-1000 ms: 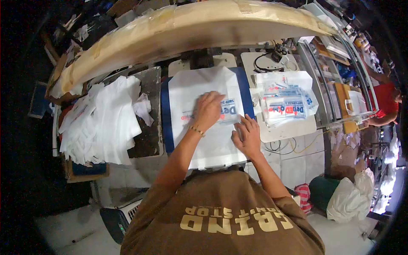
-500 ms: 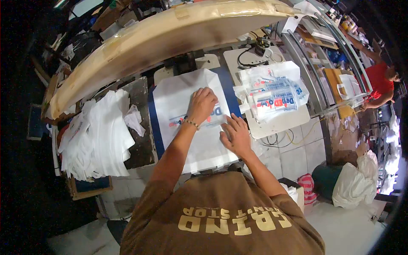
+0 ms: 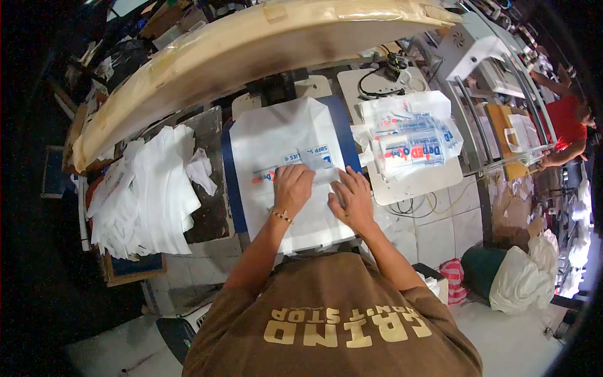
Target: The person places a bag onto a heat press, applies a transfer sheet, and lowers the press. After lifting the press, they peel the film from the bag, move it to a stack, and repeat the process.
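Observation:
A white fabric sheet, like a flat bag (image 3: 267,135), lies on a dark blue board (image 3: 233,188). Across its middle is a clear film with blue and red lettering (image 3: 308,154). My left hand (image 3: 293,190) has its fingers curled down and pressed together on the near edge of this film, which appears to fold there; the fingertips are partly hidden. My right hand (image 3: 352,200) rests on the white sheet near the film's right end, fingers stretched out and thumb apart.
A pile of white fabric pieces (image 3: 147,188) sits at the left. On the right, a white board (image 3: 408,188) holds several printed clear films (image 3: 414,147). A long taped, padded beam (image 3: 207,56) spans the far side. Beyond a metal rail stands a person in red (image 3: 562,122).
My left hand has moved from lying over the lettering toward my body, its fingers now curled at the film's near edge. More lettering shows. My right hand stays almost in place.

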A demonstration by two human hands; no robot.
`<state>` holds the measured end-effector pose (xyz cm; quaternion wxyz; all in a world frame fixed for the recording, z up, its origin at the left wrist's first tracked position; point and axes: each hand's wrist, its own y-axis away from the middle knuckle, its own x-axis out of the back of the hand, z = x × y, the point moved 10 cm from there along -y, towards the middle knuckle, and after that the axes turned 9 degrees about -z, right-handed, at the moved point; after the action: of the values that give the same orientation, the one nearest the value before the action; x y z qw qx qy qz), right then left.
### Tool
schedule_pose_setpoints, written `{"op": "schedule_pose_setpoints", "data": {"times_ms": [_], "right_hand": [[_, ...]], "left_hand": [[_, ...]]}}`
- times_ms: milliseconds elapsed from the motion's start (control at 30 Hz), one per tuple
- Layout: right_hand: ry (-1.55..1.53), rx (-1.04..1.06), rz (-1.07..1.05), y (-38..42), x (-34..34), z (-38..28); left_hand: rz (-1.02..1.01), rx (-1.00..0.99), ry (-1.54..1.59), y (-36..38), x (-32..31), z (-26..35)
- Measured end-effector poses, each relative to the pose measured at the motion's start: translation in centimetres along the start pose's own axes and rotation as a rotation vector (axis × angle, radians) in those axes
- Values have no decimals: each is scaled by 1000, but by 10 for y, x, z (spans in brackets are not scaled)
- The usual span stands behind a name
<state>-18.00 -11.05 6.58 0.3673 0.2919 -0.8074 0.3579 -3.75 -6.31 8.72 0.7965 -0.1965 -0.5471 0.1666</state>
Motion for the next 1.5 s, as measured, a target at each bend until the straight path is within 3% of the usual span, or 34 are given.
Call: {"op": "schedule_pose_setpoints", "data": {"times_ms": [200, 1500], "right_hand": [[-126, -39, 56, 2, 7, 6], [-58, -73, -5, 0, 3, 4]], "left_hand": [[36, -1, -2, 8, 7, 3], [-121, 48, 124, 68, 37, -7]]}}
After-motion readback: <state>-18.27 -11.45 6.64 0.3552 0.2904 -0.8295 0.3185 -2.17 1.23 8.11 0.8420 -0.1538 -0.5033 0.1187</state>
